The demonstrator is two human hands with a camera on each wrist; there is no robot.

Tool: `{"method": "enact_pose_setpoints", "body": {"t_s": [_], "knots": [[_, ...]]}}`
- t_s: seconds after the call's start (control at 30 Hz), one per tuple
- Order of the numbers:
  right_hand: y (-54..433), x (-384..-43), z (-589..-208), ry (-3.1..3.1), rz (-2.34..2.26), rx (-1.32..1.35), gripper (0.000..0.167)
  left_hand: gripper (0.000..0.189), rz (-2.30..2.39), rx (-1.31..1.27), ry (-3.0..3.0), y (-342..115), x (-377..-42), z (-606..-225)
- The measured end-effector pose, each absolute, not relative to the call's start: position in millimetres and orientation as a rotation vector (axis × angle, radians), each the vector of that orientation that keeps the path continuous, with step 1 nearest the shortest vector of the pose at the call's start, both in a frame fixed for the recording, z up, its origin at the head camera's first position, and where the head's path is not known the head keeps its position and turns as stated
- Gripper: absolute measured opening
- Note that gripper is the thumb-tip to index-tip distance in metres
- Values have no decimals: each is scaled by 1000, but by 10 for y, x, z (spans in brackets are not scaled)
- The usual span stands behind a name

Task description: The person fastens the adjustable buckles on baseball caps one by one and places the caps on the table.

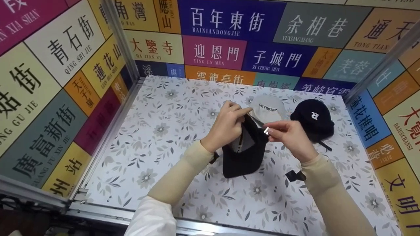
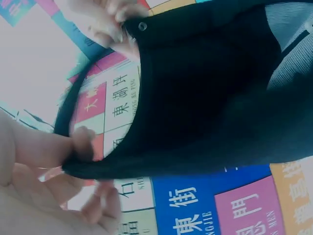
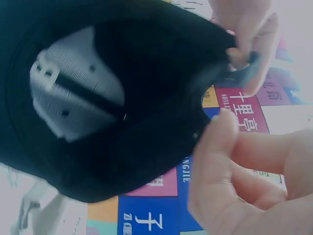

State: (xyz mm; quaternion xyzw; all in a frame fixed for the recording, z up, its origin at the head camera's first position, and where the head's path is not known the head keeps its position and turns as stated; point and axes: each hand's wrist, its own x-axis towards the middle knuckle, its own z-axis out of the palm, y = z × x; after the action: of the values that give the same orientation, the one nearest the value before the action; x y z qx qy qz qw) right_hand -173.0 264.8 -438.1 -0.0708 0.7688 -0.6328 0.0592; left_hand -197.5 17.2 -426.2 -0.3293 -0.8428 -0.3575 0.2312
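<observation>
A black baseball cap (image 1: pixel 246 157) is held up off the table, brim toward me and its open inside facing up. My left hand (image 1: pixel 228 124) grips its back edge on the left; in the left wrist view the thumb and fingers (image 2: pixel 83 147) pinch the end of the strap around the rear opening. At the cap's right back edge my right hand (image 1: pixel 288 134) pinches with thumb and forefinger, where a small white bit (image 1: pixel 266 131) shows at the fingertips. A metal snap (image 2: pixel 142 26) sits on the edge beside those fingers. Light mesh (image 3: pixel 78 83) lines part of the inside.
A light grey cap (image 1: pixel 269 108) lettered COLORADO lies behind the held cap. To its right is a black cap (image 1: pixel 313 116) with a white R, its strap end (image 1: pixel 325 145) sticking out. Sign-covered walls (image 1: pixel 213 50) stand around the flower-patterned table (image 1: pixel 160 129).
</observation>
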Motion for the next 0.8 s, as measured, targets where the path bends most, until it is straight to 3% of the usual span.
{"method": "enact_pose_setpoints", "body": {"t_s": [0.2,0.4,0.8], "knots": [[2576,-1691,-4382,2549,-1624,-332,12,33,-1226,-897,-2208,173,-2036,-4304],[2535,-1657,-4390,2498,-1645,-318,10,20,-1522,-797,-2087,189,-2074,-4327],[2515,-1640,-4297,2336,-1796,-360,13,37,-1874,-839,-1852,119,-2144,-4198]]}}
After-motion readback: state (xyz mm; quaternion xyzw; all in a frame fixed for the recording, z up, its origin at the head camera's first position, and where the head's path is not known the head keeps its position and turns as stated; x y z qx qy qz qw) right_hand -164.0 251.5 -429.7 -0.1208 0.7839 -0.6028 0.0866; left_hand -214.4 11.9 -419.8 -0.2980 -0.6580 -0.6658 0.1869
